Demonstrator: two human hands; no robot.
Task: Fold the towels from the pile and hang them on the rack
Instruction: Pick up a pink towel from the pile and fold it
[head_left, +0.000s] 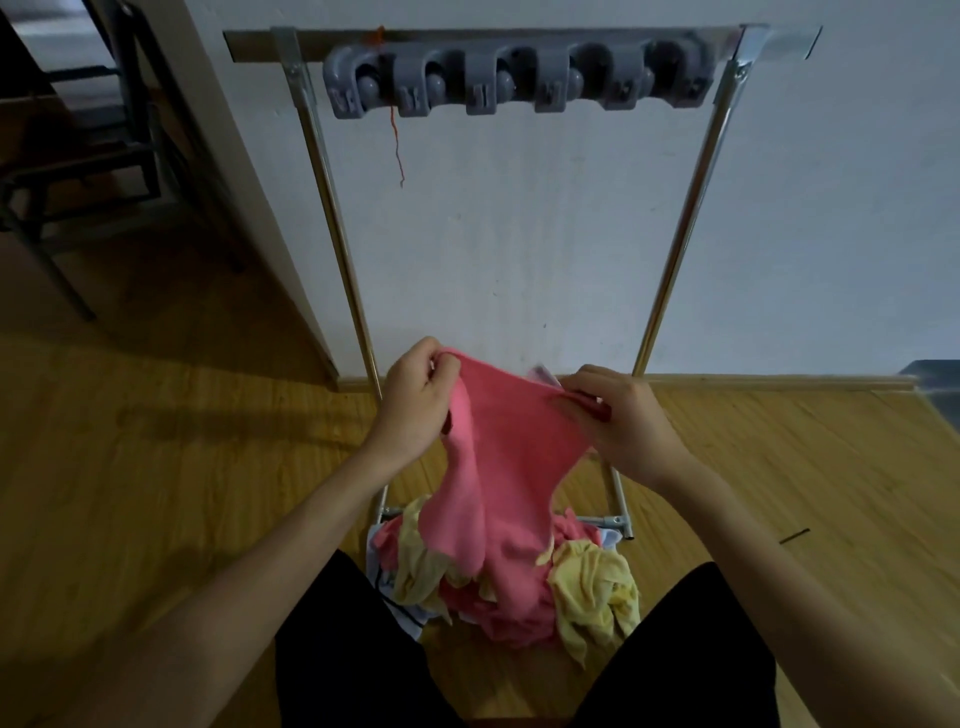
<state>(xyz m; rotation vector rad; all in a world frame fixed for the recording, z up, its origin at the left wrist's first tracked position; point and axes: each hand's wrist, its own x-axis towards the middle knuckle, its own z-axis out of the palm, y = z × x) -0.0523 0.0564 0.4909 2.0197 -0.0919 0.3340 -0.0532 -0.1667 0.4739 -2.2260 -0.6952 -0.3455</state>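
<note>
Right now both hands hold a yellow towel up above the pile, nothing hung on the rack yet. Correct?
Not quite: the head view shows the left hand and right hand holding a pink towel, not yellow. It is above the pile, and the rack holds no towel.

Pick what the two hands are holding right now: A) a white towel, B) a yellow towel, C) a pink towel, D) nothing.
C: the left hand and right hand each pinch the top edge of the pink towel, which hangs down onto the pile.
</note>
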